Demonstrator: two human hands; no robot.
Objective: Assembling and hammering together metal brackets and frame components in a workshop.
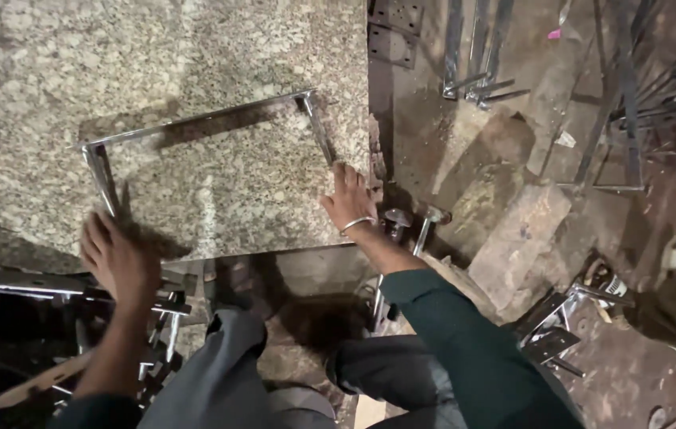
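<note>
Left hand: left hand [118, 258] lies flat, fingers spread, on the near end of the left leg of the metal frame [199, 121]; pressing or just resting, cannot tell; fingers not curled around the bar.
Right hand: right hand [348, 199] open, fingers together and stretched forward, fingertips on the near end of the frame's right leg, close to the slab's right edge; not closed around it. Metal bangle [356, 225] on the wrist, dark green sleeve [465, 334] behind it.
Frame: shiny square-tube steel piece, three-sided U shape, open side toward the person. Long bar runs across the far side, tilted slightly, right end higher in view. Two short legs come back toward the hands, one to each hand.
Frame vs hands: frame lies flat between and ahead of both hands, each hand at one leg end, the cross bar well beyond the fingertips.
Support: speckled granite slab [155, 56] under the frame, frame entirely on it, right leg near the slab's edge.
Person: grey trousers [218, 373] at the bottom of the view, knees below the slab's near edge.
Left surround: pile of metal bars and brackets [28, 286] below the left hand, off the slab.
Right surround: stone blocks [521, 238] on the dirty floor, bolts [397, 218] just beside the right wrist, more steel bars [473, 56] and frames [640, 103] farther off at the top right.
</note>
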